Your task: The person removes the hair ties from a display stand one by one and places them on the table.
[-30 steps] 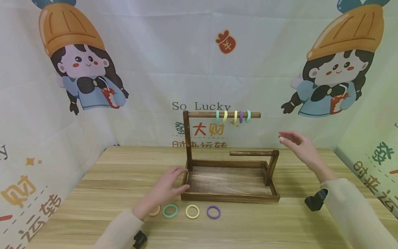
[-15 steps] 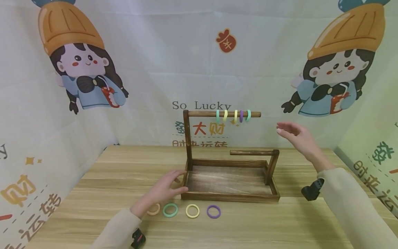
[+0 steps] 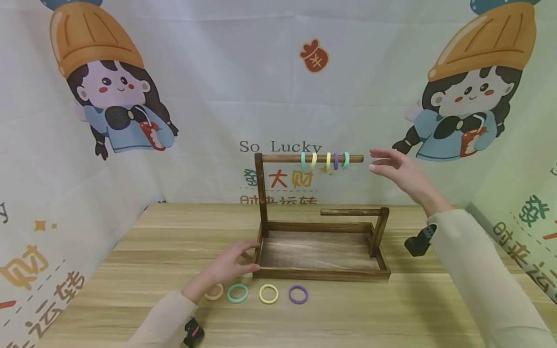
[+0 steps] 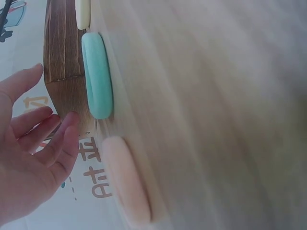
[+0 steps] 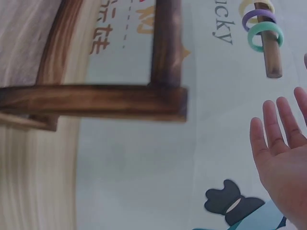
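Note:
A dark wooden rack has a shallow tray (image 3: pixel 322 276), a tall upper rod (image 3: pixel 280 158) and a short lower rod (image 3: pixel 348 212). On the upper rod hang several rings, among them a purple ring (image 3: pixel 336 162) and a green ring (image 3: pixel 346 161) nearest its free end. My left hand (image 3: pixel 224 266) is at the tray's left end, fingertips at its edge; whether they touch is hard to tell. Just right of the upper rod's tip, my right hand (image 3: pixel 404 176) is raised with fingers extended, holding nothing. In the right wrist view its fingers (image 5: pixel 283 124) point toward the rod's end.
Along the tray's front lie a peach ring (image 4: pixel 125 182), partly behind my left wrist in the head view, a green ring (image 4: pixel 98 76), a yellow ring (image 3: pixel 269 302) and a purple ring (image 3: pixel 298 302). A printed cloth (image 3: pixel 209 121) stands behind the wooden table (image 3: pixel 165 251).
My right hand has risen and moved left toward the free end of the upper rod. The left hand has stayed almost in place, and the rings have not moved.

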{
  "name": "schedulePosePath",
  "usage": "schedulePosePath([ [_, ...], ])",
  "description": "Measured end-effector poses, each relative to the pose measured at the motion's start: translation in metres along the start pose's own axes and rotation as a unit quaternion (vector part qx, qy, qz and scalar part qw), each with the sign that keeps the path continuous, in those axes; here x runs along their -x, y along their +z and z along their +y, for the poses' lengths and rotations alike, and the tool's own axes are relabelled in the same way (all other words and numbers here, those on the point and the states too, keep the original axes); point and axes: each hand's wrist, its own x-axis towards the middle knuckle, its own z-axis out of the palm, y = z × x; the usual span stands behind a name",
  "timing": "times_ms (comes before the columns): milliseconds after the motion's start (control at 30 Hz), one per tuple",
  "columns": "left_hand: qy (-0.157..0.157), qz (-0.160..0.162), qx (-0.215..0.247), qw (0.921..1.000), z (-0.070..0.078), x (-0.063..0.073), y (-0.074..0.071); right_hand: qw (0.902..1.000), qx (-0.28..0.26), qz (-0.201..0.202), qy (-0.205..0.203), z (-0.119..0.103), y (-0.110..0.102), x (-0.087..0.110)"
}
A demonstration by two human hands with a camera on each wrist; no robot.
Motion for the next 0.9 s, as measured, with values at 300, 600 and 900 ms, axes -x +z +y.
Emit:
schedulePosePath([
  [300, -0.005, 0.002, 0.008, 1.0, -0.003, -0.001, 0.001, 0.9987, -0.015, -0.045, -0.015, -0.01, 0.013, -0.022],
  [600, -0.013, 0.003, 0.01, 0.9999, -0.002, 0.0, 0.001, 0.9982, -0.005, -0.053, -0.028, -0.011, 0.023, -0.033],
  [900, -0.009, 0.003, 0.003, 1.0, 0.002, -0.001, 0.0, 0.9978, 0.024, -0.058, -0.021, -0.013, 0.026, -0.036],
])
